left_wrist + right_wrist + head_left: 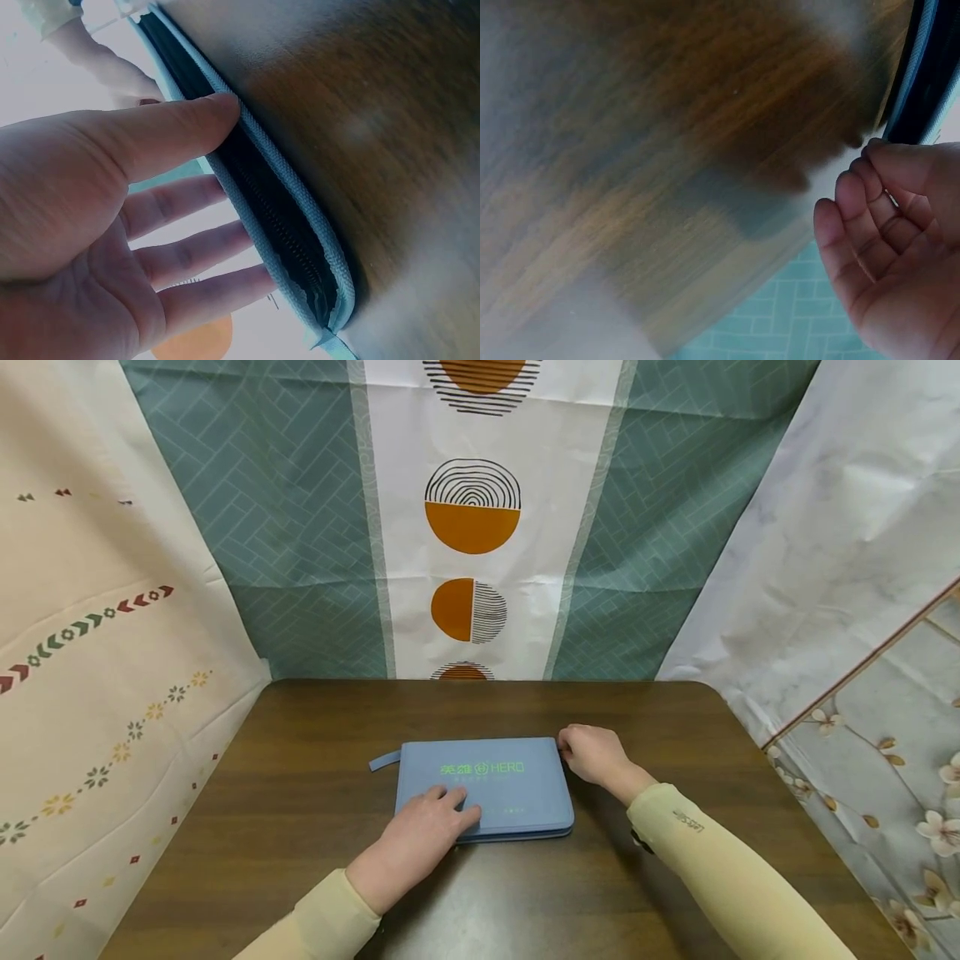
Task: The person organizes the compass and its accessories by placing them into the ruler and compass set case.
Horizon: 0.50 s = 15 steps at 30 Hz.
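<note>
A flat blue zip case (517, 793) with bright green lettering lies on the table, a short strap (385, 761) sticking out at its left. My left hand (429, 827) rests on the cover's near left part with fairly straight fingers. In the left wrist view its thumb (195, 124) touches the near edge, where a dark gap with zipper teeth (281, 236) shows. At the far right corner my right hand (596, 753) has its fingers curled in. Thumb and forefinger pinch at the case's edge, and a small shiny bit of the zipper pull (890, 198) shows between the fingers.
The brown wooden table (315, 718) has rounded far corners. A green and white patterned cloth (300, 527) hangs behind it. Cream cloth (112, 652) borders the left side, flowered cloth (900, 735) the right.
</note>
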### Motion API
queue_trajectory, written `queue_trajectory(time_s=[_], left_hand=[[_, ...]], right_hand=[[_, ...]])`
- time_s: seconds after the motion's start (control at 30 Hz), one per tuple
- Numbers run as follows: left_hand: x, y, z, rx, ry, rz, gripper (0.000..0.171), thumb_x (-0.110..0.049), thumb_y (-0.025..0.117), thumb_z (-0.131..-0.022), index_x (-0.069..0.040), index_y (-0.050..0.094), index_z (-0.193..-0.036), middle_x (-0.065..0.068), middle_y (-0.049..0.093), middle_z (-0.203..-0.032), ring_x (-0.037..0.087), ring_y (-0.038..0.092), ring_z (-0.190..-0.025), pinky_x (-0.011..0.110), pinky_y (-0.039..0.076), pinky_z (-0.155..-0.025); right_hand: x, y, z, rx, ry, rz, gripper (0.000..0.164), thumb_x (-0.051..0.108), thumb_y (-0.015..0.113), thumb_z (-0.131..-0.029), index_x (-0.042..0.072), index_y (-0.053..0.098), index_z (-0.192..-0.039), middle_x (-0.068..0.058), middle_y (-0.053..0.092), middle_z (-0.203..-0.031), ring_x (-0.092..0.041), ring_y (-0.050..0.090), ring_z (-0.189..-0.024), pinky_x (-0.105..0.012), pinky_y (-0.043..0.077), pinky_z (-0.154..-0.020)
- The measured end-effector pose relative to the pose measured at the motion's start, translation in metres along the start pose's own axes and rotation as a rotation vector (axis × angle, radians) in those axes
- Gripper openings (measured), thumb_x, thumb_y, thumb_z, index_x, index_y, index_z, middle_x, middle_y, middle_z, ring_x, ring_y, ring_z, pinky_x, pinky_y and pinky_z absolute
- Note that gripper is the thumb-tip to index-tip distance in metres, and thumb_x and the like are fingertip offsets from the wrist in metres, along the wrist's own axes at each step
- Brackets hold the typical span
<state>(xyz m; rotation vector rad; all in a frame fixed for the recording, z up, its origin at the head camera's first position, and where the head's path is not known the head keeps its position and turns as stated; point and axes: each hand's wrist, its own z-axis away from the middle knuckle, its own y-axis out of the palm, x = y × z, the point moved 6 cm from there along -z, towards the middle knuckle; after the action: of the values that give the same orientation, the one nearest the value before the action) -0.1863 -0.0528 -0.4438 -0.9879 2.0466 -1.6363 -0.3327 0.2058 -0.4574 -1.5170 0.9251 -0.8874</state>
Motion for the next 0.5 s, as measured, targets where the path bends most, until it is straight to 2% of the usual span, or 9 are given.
queue_trajectory(time_s=[0.3, 0.5], left_hand=[[0.0, -0.002, 0.001, 0.036, -0.015, 0.017, 0.041, 0.006, 0.09, -0.087, -0.018, 0.072, -0.115, 0.01, 0.07, -0.119, 0.03, 0.068, -0.094, 0.036, 0.061, -0.066], [0.0, -0.001, 0.0, 0.012, -0.003, -0.011, 0.041, 0.004, 0.092, -0.085, -0.018, 0.071, -0.114, 0.009, 0.068, -0.117, 0.029, 0.066, -0.092, 0.035, 0.059, -0.063]], right_hand=[[0.0, -0.003, 0.01, 0.006, -0.016, -0.009, 0.013, 0.005, 0.079, -0.096, 0.013, 0.072, -0.09, 0.001, 0.067, -0.088, -0.019, 0.064, -0.075, -0.047, 0.059, -0.069], [0.004, -0.006, 0.018, -0.024, -0.05, 0.016, 0.017, 0.002, 0.08, -0.094, 0.014, 0.07, -0.087, 0.002, 0.064, -0.085, -0.018, 0.063, -0.073, -0.044, 0.058, -0.066]])
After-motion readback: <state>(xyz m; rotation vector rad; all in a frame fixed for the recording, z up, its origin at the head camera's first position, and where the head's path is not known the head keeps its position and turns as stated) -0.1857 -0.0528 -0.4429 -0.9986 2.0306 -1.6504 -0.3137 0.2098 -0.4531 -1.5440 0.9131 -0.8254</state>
